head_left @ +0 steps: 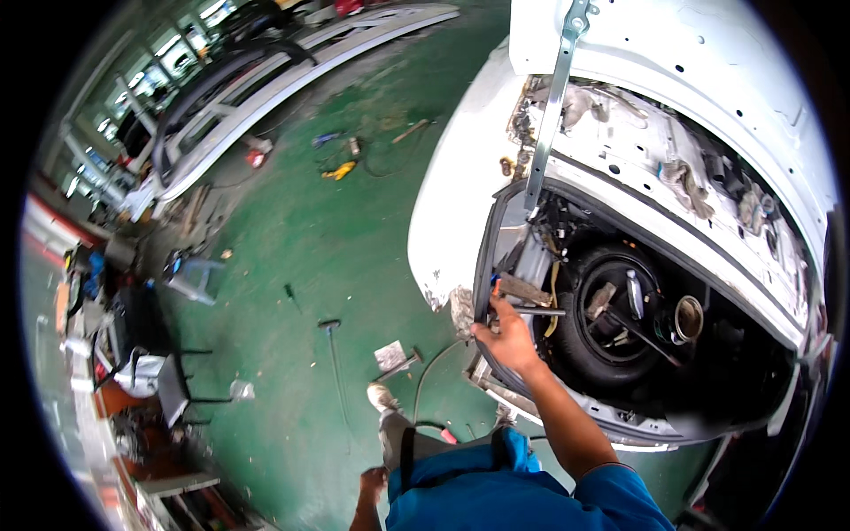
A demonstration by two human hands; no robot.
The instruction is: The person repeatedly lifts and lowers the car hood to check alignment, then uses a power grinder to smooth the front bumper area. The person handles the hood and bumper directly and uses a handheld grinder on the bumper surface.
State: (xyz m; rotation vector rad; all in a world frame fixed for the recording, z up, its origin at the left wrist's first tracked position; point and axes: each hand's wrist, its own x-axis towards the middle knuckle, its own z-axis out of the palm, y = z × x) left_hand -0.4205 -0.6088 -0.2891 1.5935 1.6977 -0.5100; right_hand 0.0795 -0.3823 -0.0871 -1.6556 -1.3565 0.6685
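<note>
My right hand (511, 341) is at the left edge of a white car's open trunk, its thumb and forefinger apart over the black rubber seal (485, 265). Just beyond the fingertips is a small orange thing; a brown wooden piece (525, 289) and a grey metal rod (542, 311) lie beside them. Within the trunk, a spare wheel (575, 341) has several tools in and on it. Low by my left hip hangs my left hand (374, 482), its fingers curled; anything inside them is hidden.
The trunk lid (655, 40) stands raised on a metal hinge arm (553, 106). On the green floor are a long-handled tool (330, 326), a hammer (403, 365), a hose (423, 376) and a yellow tool (340, 171). A stool (195, 276) and a chair (168, 385) stand left.
</note>
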